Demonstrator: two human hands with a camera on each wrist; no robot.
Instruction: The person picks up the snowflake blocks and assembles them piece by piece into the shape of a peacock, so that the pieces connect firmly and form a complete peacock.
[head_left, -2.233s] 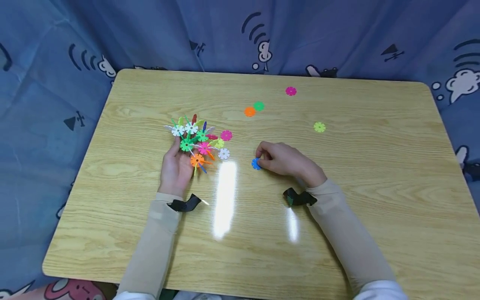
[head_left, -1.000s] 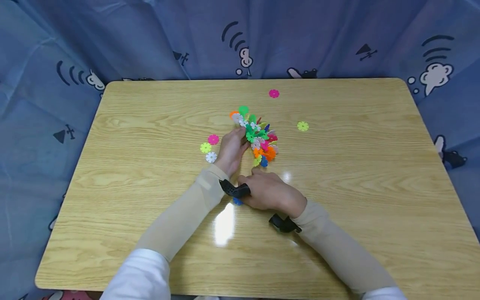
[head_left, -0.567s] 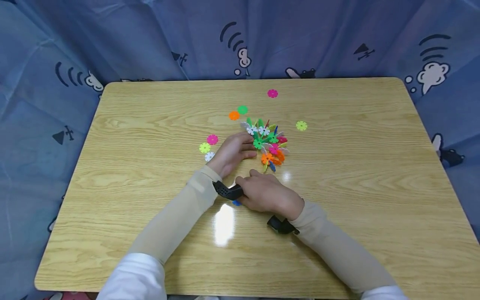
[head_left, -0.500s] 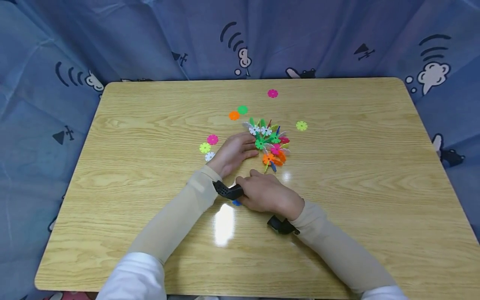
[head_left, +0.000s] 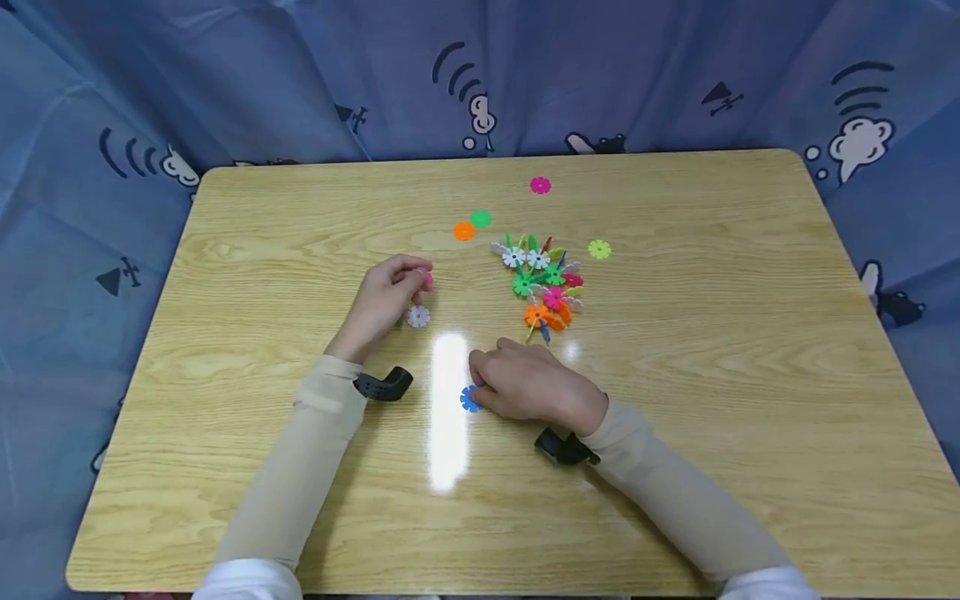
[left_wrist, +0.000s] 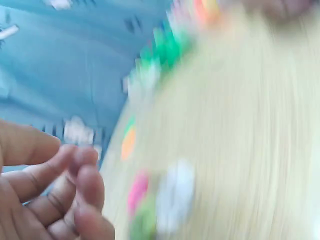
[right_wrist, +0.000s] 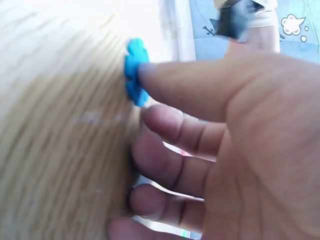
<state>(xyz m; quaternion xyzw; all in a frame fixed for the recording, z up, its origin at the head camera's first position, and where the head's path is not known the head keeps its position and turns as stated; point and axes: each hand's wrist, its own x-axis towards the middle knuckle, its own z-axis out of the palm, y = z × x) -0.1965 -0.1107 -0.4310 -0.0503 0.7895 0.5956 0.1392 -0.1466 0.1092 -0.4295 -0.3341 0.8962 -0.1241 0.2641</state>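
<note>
My left hand [head_left: 382, 300] hovers at the left over a pink notched disc [head_left: 428, 282], a yellow-green disc [left_wrist: 143, 220] and a white disc [head_left: 418, 316]. Its fingers are loosely curled, and the left wrist view shows nothing between them. The thumb of my right hand [head_left: 536, 383] presses on a blue flower-shaped disc [right_wrist: 134, 72] at the tabletop. The other right fingers are bent beside the disc, their tips apart from it. Beyond the right hand stands a cluster of interlocked discs [head_left: 553, 275] in green, white, pink, orange and other colours, touched by neither hand.
Loose on the wooden table [head_left: 712, 333] lie a green disc [head_left: 481, 218], an orange disc [head_left: 464, 231], another pink disc [head_left: 540, 185] and another yellow-green disc [head_left: 599, 249]. A blue patterned curtain [head_left: 637, 75] hangs behind the table.
My left hand sets the cluster down at the table's middle, lets go and moves left to the loose discs. The right hand shifts toward the front with the blue disc, then stays nearly still.
</note>
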